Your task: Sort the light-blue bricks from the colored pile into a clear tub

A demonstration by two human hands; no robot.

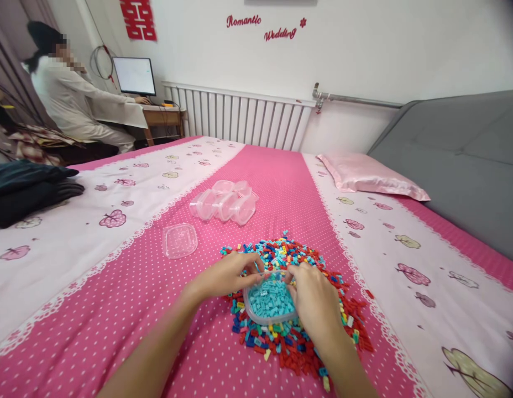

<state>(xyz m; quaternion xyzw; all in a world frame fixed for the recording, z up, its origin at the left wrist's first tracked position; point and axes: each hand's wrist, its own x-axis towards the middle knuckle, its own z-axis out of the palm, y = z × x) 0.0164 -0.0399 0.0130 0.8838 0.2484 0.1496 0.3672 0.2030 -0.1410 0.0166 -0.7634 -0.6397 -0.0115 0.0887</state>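
Note:
A clear plastic container (pixel 262 319) filled with light blue building bricks (pixel 272 298) stands tilted toward me on a mixed brick pile (pixel 298 359) of red, blue, yellow and white pieces. At the container's far left corner, my left hand (pixel 237 272) has its thumb and index fingertips brought together near the rim. My right hand (pixel 314 293) is curled over the right rim, its fingertips close to the left hand's. Whatever sits between the fingertips of either hand is too small or hidden to make out.
A clear lid (pixel 180 241) lies left of the pile, and several stacked clear containers (pixel 225 203) are behind it. Dark folded clothes (pixel 28 188) rest at the bed's left. A pink pillow (pixel 364 174) lies far right. Another person (pixel 69 88) sits at a computer desk.

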